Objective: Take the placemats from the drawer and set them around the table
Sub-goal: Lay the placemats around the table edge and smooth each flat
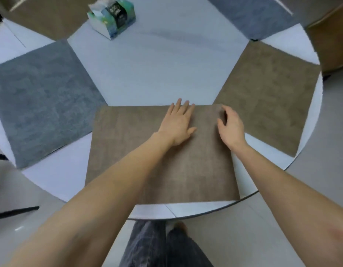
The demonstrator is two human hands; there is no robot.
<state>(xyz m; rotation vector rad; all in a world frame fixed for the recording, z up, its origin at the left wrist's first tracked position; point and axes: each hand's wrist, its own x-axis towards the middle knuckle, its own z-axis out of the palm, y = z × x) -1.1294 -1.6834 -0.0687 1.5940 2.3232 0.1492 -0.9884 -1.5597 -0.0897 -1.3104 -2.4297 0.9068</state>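
A brown placemat (128,151) lies flat on the round white table (159,74), at the near edge in front of me. My left hand (178,126) rests flat on its far middle with fingers straight. My right hand (231,126) sits near its far right corner, fingers loosely curled and touching the mat. A grey placemat (43,101) lies at the left and another brown placemat (270,97) at the right. Farther back are a brown placemat (51,18) at the far left and a blue-grey placemat (253,16) at the far right.
A tissue box (112,16) stands on the table at the far middle. A wooden cabinet (332,39) is beyond the table on the right. My legs (163,247) and the tiled floor show below the table's near rim.
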